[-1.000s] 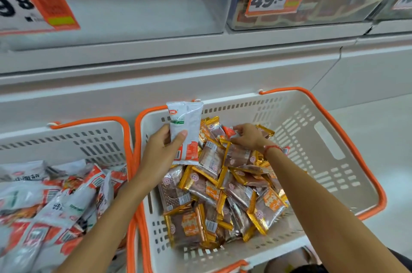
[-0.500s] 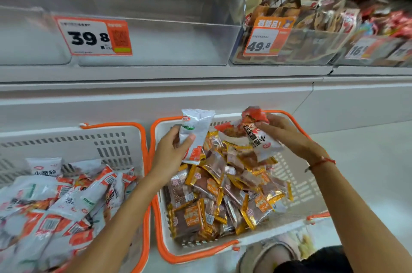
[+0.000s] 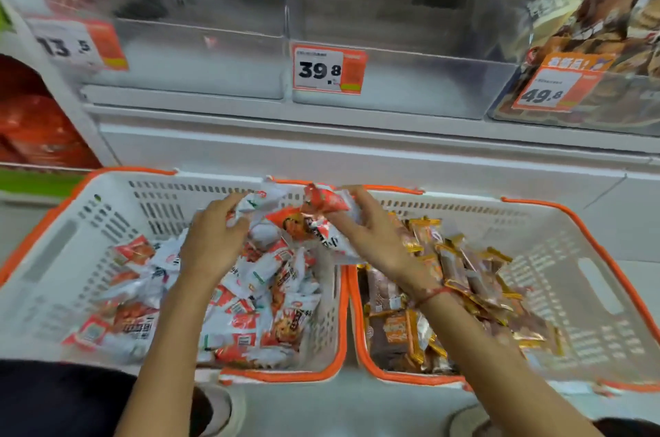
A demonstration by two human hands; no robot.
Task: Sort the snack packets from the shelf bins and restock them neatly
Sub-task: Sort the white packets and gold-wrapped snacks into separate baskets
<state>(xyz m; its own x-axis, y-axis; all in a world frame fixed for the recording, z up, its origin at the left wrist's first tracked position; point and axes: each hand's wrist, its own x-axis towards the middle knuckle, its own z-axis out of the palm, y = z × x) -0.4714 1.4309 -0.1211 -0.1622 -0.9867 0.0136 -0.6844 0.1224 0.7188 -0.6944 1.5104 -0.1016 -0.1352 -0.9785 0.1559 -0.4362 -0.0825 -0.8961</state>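
We see 2 white baskets with orange rims side by side below the shelf. Our left hand [image 3: 210,240] is above the left basket [image 3: 53,279], its fingers [image 3: 228,202] curled round a white packet [image 3: 259,200] near the basket's back wall. Our right hand [image 3: 375,240] reaches across the 2 rims, its fingers [image 3: 351,192] pinching a red-and-white packet [image 3: 323,200] that sits over the left basket's right side, just beside the white one; motion blur hides whether the 2 packets touch. The left basket holds a heap of white-and-red packets [image 3: 257,297]. The right basket [image 3: 585,258] holds brown-and-gold packets [image 3: 464,279], partly under our right wrist, which wears a red string [image 3: 434,294]. Above, 2 clear bins [image 3: 410,86] carry price tags reading 13.5 [image 3: 76,45] and 39.8 [image 3: 328,70]; a third bin [image 3: 607,43] at right, tagged 49.8 [image 3: 555,88], holds brown packets.
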